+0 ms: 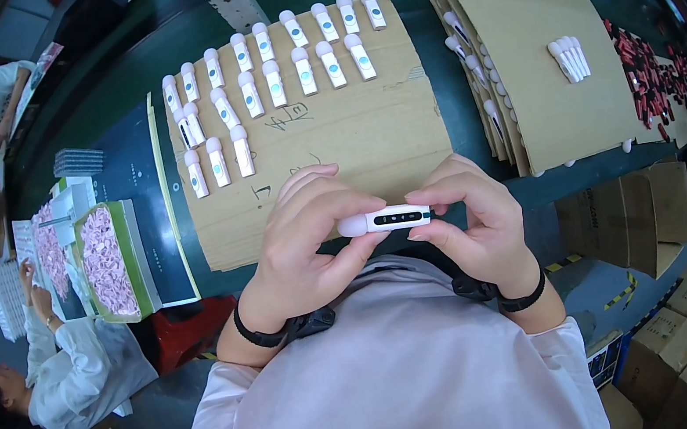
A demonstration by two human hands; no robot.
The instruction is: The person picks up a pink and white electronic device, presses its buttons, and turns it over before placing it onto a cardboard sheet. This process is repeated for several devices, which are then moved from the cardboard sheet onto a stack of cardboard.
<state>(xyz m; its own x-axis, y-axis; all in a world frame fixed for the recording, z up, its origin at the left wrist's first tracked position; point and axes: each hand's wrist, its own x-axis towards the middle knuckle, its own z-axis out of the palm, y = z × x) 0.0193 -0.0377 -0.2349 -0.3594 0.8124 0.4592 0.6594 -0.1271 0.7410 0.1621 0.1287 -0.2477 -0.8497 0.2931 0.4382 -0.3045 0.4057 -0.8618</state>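
Between my two hands, level above the near edge of a cardboard sheet [369, 144], is a small white wand-shaped device [397, 218]. Its rounded pinkish head points left, and a black panel with small buttons faces up. My left hand [303, 243] pinches the head end between thumb and fingers. At the other end, beside a dark green patch, my right hand [482, 216] grips it with thumb and fingertips. Rows of similar white devices [275, 83] with blue round marks lie on the sheet beyond my hands.
To the right, stacked cardboard sheets [543, 122] carry more devices [569, 59]; red-and-black small parts [643, 76] lie past them. At left, a co-worker [82, 369] sits by a green-edged tray [138, 263] of pink parts. Cardboard boxes [627, 212] stand lower right.
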